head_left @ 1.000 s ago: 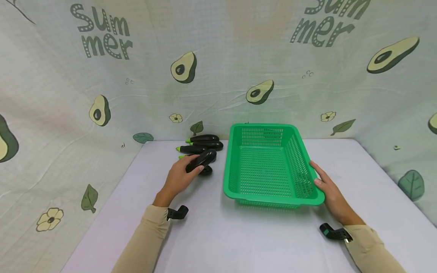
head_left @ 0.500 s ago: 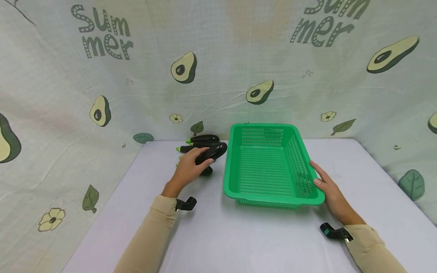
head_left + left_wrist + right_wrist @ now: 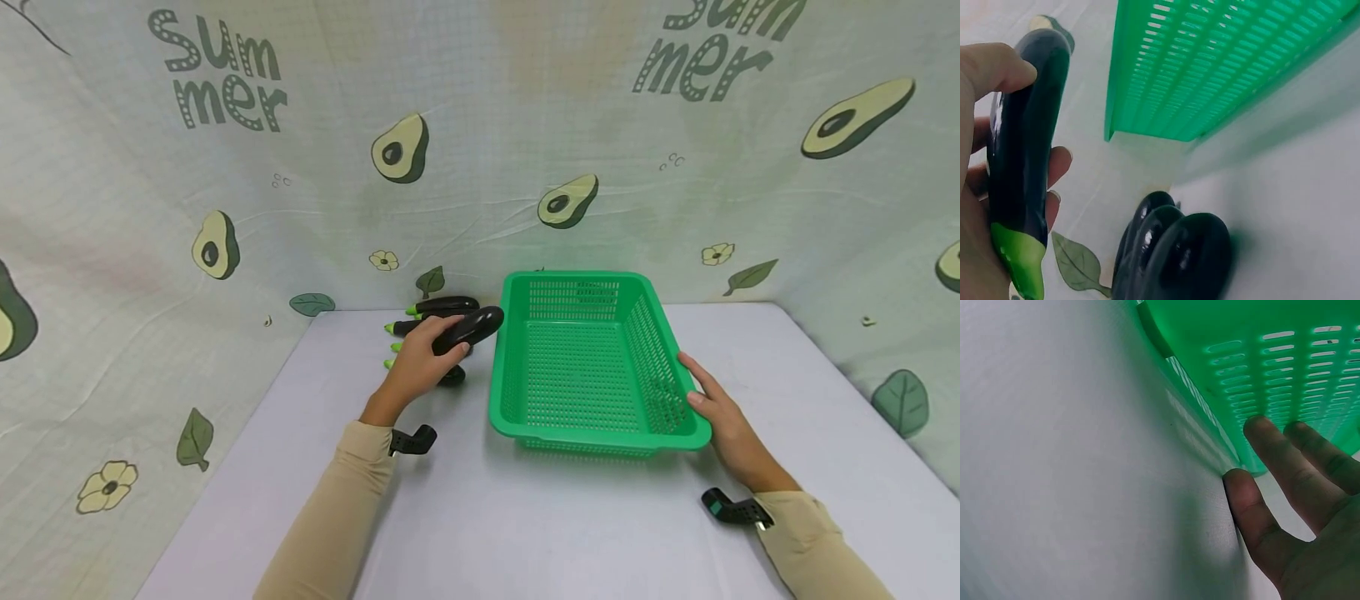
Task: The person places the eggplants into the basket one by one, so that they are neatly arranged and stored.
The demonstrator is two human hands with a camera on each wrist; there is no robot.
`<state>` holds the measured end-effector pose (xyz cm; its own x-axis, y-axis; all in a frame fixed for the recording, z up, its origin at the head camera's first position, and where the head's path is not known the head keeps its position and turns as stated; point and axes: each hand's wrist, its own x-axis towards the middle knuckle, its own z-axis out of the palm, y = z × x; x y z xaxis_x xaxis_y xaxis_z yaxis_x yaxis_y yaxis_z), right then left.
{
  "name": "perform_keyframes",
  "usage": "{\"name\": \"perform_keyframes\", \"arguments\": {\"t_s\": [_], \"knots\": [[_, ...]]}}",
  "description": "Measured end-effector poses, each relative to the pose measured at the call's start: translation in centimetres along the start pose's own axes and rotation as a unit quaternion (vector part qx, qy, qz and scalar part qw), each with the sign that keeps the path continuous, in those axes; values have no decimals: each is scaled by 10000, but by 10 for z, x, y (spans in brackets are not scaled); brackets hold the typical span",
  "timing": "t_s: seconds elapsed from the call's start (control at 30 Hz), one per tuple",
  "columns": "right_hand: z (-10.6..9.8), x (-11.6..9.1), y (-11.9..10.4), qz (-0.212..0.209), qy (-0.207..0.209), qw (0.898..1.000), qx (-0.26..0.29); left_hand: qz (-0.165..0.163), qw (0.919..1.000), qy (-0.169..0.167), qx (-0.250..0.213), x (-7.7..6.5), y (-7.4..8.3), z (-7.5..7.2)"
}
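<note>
The left hand [image 3: 412, 358] is gripping one eggplant [image 3: 472, 328] just left of the green basket [image 3: 577, 375], thumb and fingers curling around its body. Its long axis is slanting; the rounded, glossy dark end is pointing toward the basket, the green stem end back toward the wrist. The right hand [image 3: 729, 425] is touching the basket's right side, thumb resting on the rim, fingers [image 3: 1300, 481] spreading nearly straight against the outer wall. The rectangular basket is showing its slotted floor. Left of it, other eggplants [image 3: 454, 304] are lying side by side, stems pointing away.
</note>
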<state>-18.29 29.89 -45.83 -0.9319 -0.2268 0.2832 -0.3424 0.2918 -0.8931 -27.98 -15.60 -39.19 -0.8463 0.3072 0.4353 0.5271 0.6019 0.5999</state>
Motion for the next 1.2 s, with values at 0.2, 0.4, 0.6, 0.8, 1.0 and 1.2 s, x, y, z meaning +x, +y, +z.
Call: {"name": "perform_keyframes", "arguments": {"t_s": [0.2,0.4,0.6,0.8,1.0,1.2], "knots": [[-1,0,-1,-35,43,10000,8,80,9999,-134,35,9,8,-2],[-2,0,-1,-50,48,10000,56,135,9996,-233,-74,23,19,1],[-2,-1,-2,19,73,10000,26,156,9978,-324,-553,39,28,11],[-1,1,-1,24,65,9999,85,117,9942,-373,-1005,52,34,22],[-1,2,1,-12,110,9999,119,-66,9861,-453,-1600,65,37,30],[-2,1,2,19,77,9999,68,-165,9771,-666,-2015,75,40,34]]}}
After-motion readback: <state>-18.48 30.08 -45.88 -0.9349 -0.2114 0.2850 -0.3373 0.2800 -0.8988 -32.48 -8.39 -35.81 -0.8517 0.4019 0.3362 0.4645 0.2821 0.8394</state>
